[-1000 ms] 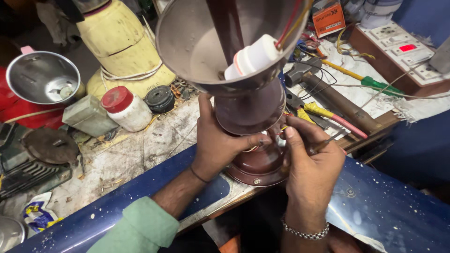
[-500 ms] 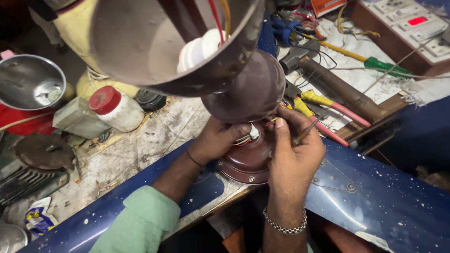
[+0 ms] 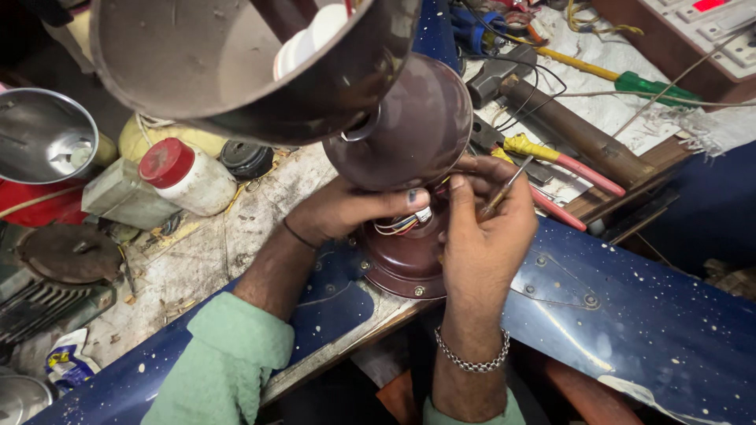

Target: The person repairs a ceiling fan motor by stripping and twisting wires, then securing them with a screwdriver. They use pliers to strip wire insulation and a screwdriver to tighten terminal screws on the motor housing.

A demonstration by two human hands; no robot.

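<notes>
A maroon ceiling fan motor [image 3: 402,260] rests on the workbench edge, its down rod and two maroon canopy cups [image 3: 260,63] rising toward me. My left hand [image 3: 346,208] grips the motor's top beside a bundle of coloured wires [image 3: 402,223]. My right hand [image 3: 484,232] presses on the same spot and holds a thin screwdriver [image 3: 504,187] between its fingers. A white capacitor [image 3: 311,39] sits inside the upper cup. Dark blue fan blades [image 3: 622,315] stretch out left and right below my wrists.
A white jar with a red lid [image 3: 185,177], a steel bowl [image 3: 39,138] and a black round part [image 3: 246,160] lie to the left. Pliers with yellow and pink handles [image 3: 559,161], a hammer [image 3: 551,110] and a green screwdriver [image 3: 630,79] lie to the right.
My view has dropped closer; the canopy cups fill more of the top. Both hands stay on the motor top, and the coloured wires show between my fingers now.
</notes>
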